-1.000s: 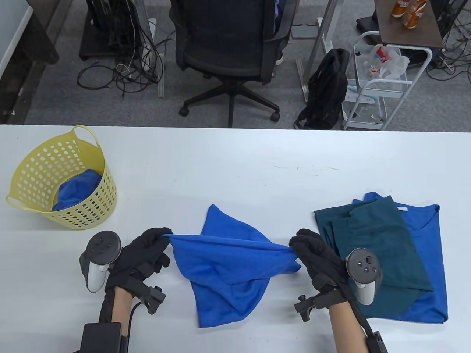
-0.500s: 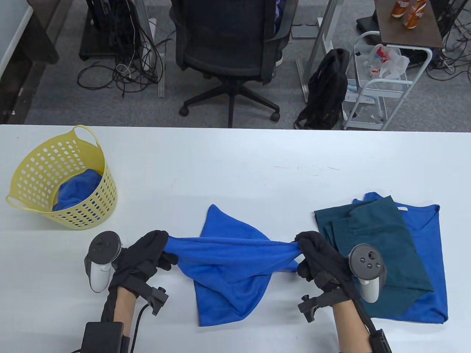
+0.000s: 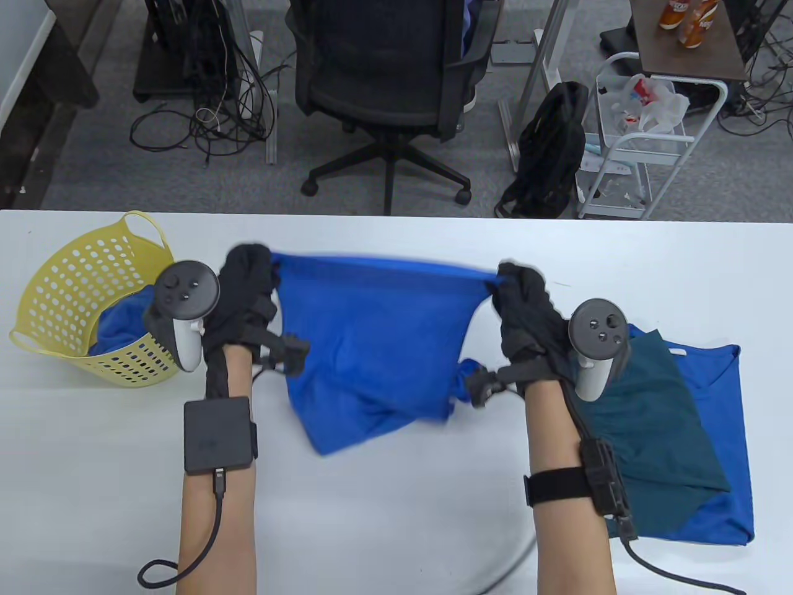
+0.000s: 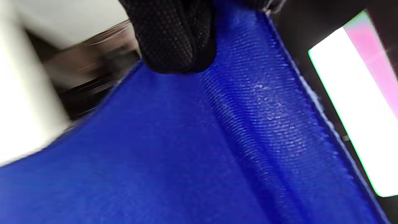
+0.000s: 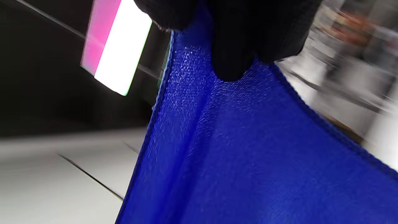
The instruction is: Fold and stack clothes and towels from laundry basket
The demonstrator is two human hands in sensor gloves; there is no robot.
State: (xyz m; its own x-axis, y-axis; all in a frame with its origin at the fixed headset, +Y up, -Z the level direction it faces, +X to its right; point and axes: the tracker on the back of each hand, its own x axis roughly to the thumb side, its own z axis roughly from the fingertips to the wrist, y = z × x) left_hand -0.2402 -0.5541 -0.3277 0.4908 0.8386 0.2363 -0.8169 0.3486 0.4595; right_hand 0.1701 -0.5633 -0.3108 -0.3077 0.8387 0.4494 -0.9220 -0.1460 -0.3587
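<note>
The left hand (image 3: 245, 291) and the right hand (image 3: 523, 304), both in black sensor gloves, are raised above the white worktop (image 3: 384, 496) and held well apart. Each pinches one upper corner of a bright blue terry towel (image 3: 365, 334), so its top edge runs taut between them and the rest hangs down, the lower part bunched and uneven. In the left wrist view, curled black fingers (image 4: 177, 37) clamp the blue cloth at its hem; the right wrist view shows the same, with fingers (image 5: 236, 46) closed over the towel's edge.

At the left of the worktop stands a yellow perforated plastic laundry basket (image 3: 68, 291), with a crumpled blue cloth (image 3: 121, 322) inside it. At the right lies a folded dark teal garment (image 3: 657, 421) on top of a flat blue garment (image 3: 722, 396), forming a stack; the right forearm passes over its near left part.

Beyond the worktop's far edge stands a black office chair (image 3: 384, 80).
</note>
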